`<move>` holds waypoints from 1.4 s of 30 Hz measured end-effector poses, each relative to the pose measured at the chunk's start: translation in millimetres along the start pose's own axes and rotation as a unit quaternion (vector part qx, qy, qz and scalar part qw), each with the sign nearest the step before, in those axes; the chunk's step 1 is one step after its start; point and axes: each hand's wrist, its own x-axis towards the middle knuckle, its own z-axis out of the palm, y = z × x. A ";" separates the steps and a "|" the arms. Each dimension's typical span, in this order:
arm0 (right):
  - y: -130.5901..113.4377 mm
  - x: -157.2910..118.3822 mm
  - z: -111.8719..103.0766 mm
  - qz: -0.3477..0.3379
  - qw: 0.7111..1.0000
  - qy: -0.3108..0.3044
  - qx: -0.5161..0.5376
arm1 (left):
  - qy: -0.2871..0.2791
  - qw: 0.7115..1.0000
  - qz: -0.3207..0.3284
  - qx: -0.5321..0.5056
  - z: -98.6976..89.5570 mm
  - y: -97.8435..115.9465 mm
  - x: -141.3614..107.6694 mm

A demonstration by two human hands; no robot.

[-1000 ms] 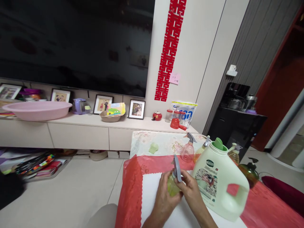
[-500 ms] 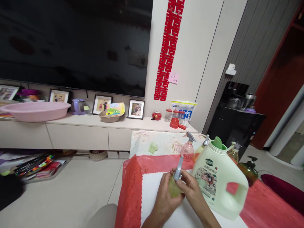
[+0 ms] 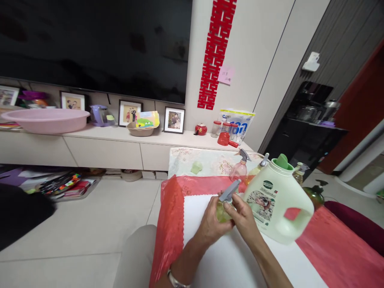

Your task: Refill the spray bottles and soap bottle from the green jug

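A small bottle of yellow-green liquid (image 3: 223, 213) with a grey spray head (image 3: 230, 191) is between my two hands above the white mat (image 3: 222, 260). My left hand (image 3: 211, 222) is wrapped round the bottle's body. The fingers of my right hand (image 3: 242, 212) press at its neck, just under the spray head. To the right of my hands stands a large pale green jug (image 3: 277, 204) with a green cap (image 3: 282, 161). Behind it are a pink spray bottle (image 3: 239, 170) and a yellowish spray bottle (image 3: 255, 173).
Pump bottles (image 3: 315, 194) stand behind the jug on the right. A light green crumpled piece (image 3: 196, 167) lies on the flowered cloth. Red cloth (image 3: 168, 224) covers the table's left edge. Beyond is a cabinet (image 3: 105, 148) with a pink basin (image 3: 49, 122), framed photos and jars.
The spray head has turned, its upper end now pointing up and to the right. Both hands stay around the bottle. The view has tilted down, and more of my left forearm shows.
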 end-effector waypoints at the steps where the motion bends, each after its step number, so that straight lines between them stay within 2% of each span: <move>1: 0.5 0.1 0.9 0.003 1.000 0.003 0.005 | -0.002 1.000 0.000 -0.001 -0.1 -0.2 -0.1; 13: 7.1 -5.5 12.9 0.024 0.995 0.094 0.016 | -0.015 0.999 0.019 0.024 -2.6 0.9 -1.8; 20: 0.8 -8.8 11.6 0.018 0.997 0.075 0.003 | -0.017 0.999 0.029 0.029 -2.2 -5.9 -2.1; 23: -3.1 -11.3 10.9 0.009 0.998 0.064 -0.010 | -0.020 0.999 0.014 0.021 -1.6 -10.5 -1.8; 32: -5.2 -27.6 -3.9 0.016 0.998 0.051 -0.036 | -0.086 0.993 -0.035 -0.071 -0.7 -9.5 -4.3; 38: 6.8 -50.2 -13.7 0.024 0.998 0.048 -0.015 | -0.131 0.977 -0.056 -0.161 -5.4 -13.4 -3.2; 42: 11.8 -61.6 -12.3 0.043 0.999 0.026 0.016 | -0.103 0.959 -0.076 -0.254 -6.2 -15.8 -1.4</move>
